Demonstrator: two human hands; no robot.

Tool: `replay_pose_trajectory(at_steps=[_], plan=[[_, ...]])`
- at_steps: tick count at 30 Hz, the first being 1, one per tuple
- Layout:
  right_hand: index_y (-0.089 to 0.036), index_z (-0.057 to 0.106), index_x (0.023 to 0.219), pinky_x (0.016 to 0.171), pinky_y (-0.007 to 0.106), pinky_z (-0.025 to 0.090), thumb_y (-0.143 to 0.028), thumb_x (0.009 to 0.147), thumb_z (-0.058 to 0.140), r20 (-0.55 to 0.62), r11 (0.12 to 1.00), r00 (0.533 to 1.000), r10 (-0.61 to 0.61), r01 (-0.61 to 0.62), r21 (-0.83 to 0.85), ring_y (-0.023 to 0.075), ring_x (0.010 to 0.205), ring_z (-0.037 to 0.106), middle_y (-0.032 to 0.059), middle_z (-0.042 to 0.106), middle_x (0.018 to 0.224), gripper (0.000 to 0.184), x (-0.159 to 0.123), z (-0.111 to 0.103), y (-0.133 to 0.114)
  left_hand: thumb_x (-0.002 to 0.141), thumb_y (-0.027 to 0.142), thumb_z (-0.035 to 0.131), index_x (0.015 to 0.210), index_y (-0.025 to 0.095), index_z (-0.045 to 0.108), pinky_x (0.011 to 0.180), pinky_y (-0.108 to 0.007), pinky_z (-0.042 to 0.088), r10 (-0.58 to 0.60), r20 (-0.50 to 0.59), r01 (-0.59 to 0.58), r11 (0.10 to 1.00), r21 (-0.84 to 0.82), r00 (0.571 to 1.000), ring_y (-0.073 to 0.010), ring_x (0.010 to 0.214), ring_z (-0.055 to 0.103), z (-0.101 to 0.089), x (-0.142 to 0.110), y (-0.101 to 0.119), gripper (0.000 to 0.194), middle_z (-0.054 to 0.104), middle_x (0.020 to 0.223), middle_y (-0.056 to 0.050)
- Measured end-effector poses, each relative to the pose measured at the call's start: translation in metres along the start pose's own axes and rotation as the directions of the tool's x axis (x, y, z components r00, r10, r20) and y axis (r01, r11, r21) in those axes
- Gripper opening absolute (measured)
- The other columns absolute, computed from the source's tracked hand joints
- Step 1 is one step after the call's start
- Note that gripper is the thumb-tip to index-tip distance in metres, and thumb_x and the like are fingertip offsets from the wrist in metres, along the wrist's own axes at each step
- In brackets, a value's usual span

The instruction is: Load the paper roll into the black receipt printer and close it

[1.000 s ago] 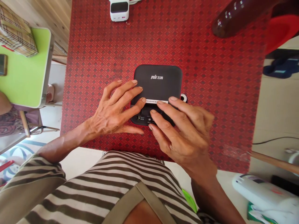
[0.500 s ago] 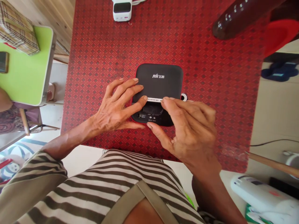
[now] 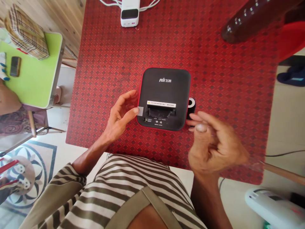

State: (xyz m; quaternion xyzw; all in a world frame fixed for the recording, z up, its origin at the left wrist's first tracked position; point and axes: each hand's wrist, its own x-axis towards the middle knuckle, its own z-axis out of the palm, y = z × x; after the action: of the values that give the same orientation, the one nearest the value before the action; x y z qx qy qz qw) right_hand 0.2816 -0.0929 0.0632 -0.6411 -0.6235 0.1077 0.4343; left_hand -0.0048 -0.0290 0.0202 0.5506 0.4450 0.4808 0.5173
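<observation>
A black desktop printer [image 3: 166,86] with a white logo and a pale label strip [image 3: 161,104] above its open paper slot sits on the red patterned tablecloth [image 3: 107,63]. My left hand [image 3: 119,117] is beside its left edge, fingers loosely apart, and the thumb tip touches the grey tab at the printer's side. My right hand [image 3: 214,143] hovers off the printer's right front corner, fingers curled and blurred by motion. What it holds, if anything, I cannot make out. A small black and white round part [image 3: 191,103] sticks out at the printer's right side.
A white device [image 3: 130,11] with cables stands at the table's far edge. A dark glossy object [image 3: 250,22] lies at the far right. Left of the table is a green side table [image 3: 30,76] with a plaid bag [image 3: 26,31] and a phone [image 3: 15,66]. A white appliance [image 3: 274,203] sits lower right.
Both hands have come off the printer's top. The left slid to its left edge; the right pulled back to the right. The paper slot and label strip now show.
</observation>
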Motion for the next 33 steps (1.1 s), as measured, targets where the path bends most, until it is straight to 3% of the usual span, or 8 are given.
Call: replay_pose_trajectory(at_steps=[4,10,16,19,26,29,33], plan=[[-0.030,0.095,0.141,0.076,0.038,0.071,-0.046,0.128,0.075,-0.034,0.999,0.999,-0.023,0.022,-0.027,0.0254,0.085,0.094,0.0056,0.100,0.113,0.029,-0.011,0.006,-0.002,0.114,0.073,0.095,0.165,0.037,0.081,0.131,-0.059,0.074,-0.104,-0.031,0.101,0.991,-0.084,0.994,-0.0375,0.156,0.085,0.010,-0.002,0.005,0.064,0.087,0.168,-0.010],[-0.022,0.096,0.138,0.078,0.039,0.073,-0.048,0.130,0.071,-0.017,0.998,0.999,-0.050,0.049,-0.033,0.0252,0.084,0.092,0.0105,0.099,0.113,0.036,-0.009,0.009,-0.001,0.120,0.070,0.088,0.166,0.032,0.078,0.131,-0.056,0.071,-0.111,-0.076,0.115,0.992,0.056,0.991,-0.0360,0.153,0.086,0.018,-0.004,0.028,0.061,0.088,0.165,-0.012],[-0.022,0.094,0.142,0.079,0.039,0.071,-0.046,0.127,0.073,-0.025,0.997,1.000,-0.018,0.016,-0.082,0.0238,0.082,0.087,0.0108,0.097,0.112,0.034,-0.017,0.011,0.005,0.123,0.063,0.083,0.168,0.030,0.074,0.123,-0.051,0.074,-0.141,-0.083,0.148,0.986,0.079,0.986,-0.0326,0.145,0.087,0.026,-0.007,0.035,0.056,0.087,0.167,-0.012],[-0.022,0.095,0.142,0.080,0.037,0.072,-0.048,0.127,0.074,-0.049,0.997,0.999,-0.024,0.020,-0.079,0.0237,0.083,0.089,0.0109,0.097,0.114,0.036,-0.020,0.016,0.005,0.127,0.057,0.078,0.169,0.030,0.073,0.126,-0.049,0.073,-0.132,-0.104,0.143,0.984,0.107,0.986,-0.0317,0.150,0.086,0.030,-0.008,0.040,0.050,0.085,0.169,-0.012],[-0.027,0.096,0.146,0.069,0.036,0.071,-0.045,0.122,0.085,-0.226,0.998,0.973,0.037,-0.025,0.057,0.0269,0.083,0.092,0.0107,0.098,0.113,0.033,-0.028,0.036,0.003,0.131,0.063,0.071,0.172,0.033,0.068,0.120,-0.051,0.077,-0.066,-0.098,0.079,0.988,0.135,0.993,-0.0329,0.145,0.088,0.035,-0.011,0.032,0.050,0.084,0.168,-0.012],[-0.027,0.096,0.146,0.072,0.039,0.073,-0.048,0.121,0.086,-0.255,0.995,0.964,0.079,-0.061,0.076,0.0293,0.087,0.093,0.0117,0.096,0.112,0.035,-0.031,0.042,0.002,0.132,0.065,0.067,0.174,0.034,0.067,0.121,-0.053,0.076,-0.069,-0.090,0.081,0.987,0.142,0.994,-0.0358,0.153,0.085,0.036,-0.012,0.029,0.051,0.084,0.170,-0.012],[-0.024,0.097,0.138,0.068,0.038,0.072,-0.056,0.120,0.085,-0.270,0.993,0.956,0.112,-0.099,0.062,0.0288,0.082,0.091,0.0126,0.096,0.107,0.039,-0.031,0.044,-0.001,0.134,0.064,0.064,0.177,0.034,0.064,0.124,-0.052,0.074,-0.067,-0.090,0.078,0.989,0.128,0.994,-0.0339,0.154,0.085,0.038,-0.014,0.027,0.052,0.081,0.173,-0.013]])
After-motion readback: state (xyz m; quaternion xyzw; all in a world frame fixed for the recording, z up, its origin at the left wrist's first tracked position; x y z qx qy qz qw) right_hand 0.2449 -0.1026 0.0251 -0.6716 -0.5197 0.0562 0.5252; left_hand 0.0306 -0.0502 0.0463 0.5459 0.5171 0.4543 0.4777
